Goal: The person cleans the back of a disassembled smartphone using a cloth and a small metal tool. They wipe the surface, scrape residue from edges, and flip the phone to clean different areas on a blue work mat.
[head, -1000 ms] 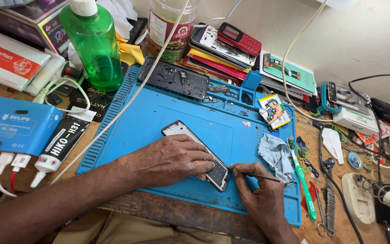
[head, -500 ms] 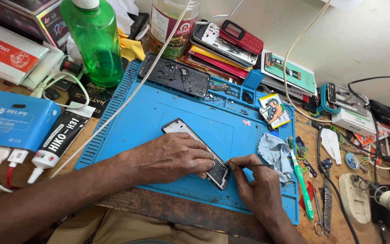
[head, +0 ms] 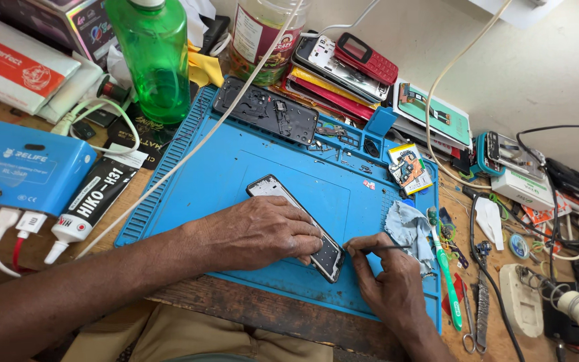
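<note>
Work surface: blue repair mat (head: 249,167) on a cluttered wooden bench.
Phone: opened phone (head: 296,224), lying flat and diagonal near the middle of the mat, its near end towards the right.
Left hand: left hand (head: 263,231) lies palm-down across the phone's middle, fingers held close together and curled, tips pressing on its near end.
Right hand: right hand (head: 390,281), near right of the phone, thumb and forefinger pinching a thin dark tool (head: 376,249); which end of the tool meets the phone cannot be told.
Beside right hand: crumpled blue cloth (head: 410,231) and green toothbrush (head: 445,275), just right.
Far side: black phone frame (head: 266,110), green bottle (head: 155,60), stacked handsets (head: 350,64).
Left side: blue box (head: 25,167), black glue tube (head: 92,201).
</note>
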